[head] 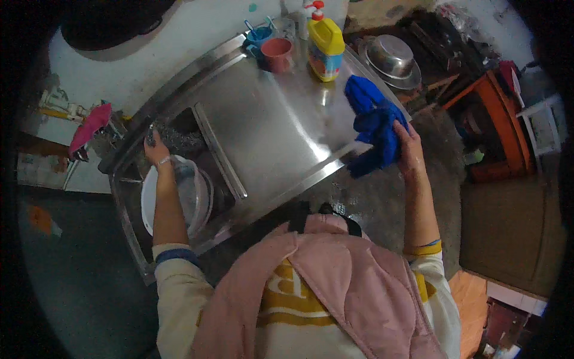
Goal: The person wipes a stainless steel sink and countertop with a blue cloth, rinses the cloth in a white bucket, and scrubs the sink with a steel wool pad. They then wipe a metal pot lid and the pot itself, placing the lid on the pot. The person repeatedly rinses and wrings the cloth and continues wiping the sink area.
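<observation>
My right hand (408,148) grips a bunched blue cloth (376,121) over the right end of the steel sink counter (269,116). Part of the cloth hangs past the front edge. At the back left corner of the sink, my left hand (157,150) closes around what looks like a metal tap (151,134). Its fingers partly hide the fitting. Under my left forearm, a white basin (190,179) sits inside the sink basin (219,193); its contents are hard to make out.
Along the counter's back stand a pink mug (277,54), a blue cup (259,36) with toothbrushes, and a yellow detergent jug (326,49). Metal bowls (391,56) lie beyond the right end. An orange wooden frame (502,125) and a brown panel (502,238) are at the right.
</observation>
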Demonstrator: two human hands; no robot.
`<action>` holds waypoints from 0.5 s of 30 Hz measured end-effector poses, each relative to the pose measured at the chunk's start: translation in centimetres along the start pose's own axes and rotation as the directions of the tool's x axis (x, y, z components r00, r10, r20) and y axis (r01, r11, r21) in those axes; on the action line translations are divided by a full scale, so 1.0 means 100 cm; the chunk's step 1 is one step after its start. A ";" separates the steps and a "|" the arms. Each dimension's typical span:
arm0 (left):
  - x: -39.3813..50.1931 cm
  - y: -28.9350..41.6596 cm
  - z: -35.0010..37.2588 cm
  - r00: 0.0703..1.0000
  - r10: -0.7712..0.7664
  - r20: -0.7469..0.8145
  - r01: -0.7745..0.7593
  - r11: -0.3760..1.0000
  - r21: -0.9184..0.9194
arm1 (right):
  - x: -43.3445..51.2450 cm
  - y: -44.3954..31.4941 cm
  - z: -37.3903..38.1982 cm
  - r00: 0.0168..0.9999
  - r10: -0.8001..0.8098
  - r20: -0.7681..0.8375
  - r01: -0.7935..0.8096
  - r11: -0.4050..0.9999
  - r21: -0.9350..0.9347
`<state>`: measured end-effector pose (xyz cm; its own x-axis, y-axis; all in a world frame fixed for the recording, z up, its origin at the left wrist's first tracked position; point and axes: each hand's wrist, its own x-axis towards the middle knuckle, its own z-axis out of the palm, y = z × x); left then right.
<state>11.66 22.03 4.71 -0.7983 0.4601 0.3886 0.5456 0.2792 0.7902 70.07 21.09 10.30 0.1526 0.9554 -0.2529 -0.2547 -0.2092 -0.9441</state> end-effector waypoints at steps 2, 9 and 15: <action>-0.013 0.029 0.016 0.997 0.057 0.042 -0.050 0.987 -0.155 | -0.004 -0.006 -0.009 1.000 -0.018 0.003 0.018 0.997 0.072; -0.108 0.159 0.107 0.943 0.227 0.242 -0.152 0.944 -0.294 | -0.023 -0.054 -0.030 0.995 -0.090 -0.042 0.096 0.978 0.183; -0.223 0.185 0.174 0.595 0.236 0.768 -0.009 0.958 -0.287 | -0.027 -0.068 -0.044 0.985 -0.170 0.018 0.146 0.889 0.434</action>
<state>43.97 31.59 2.45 -0.1499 0.9872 0.0535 0.4568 0.0212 0.8893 75.57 19.04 16.50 0.1766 0.9806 -0.0847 -0.6187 0.0437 -0.7844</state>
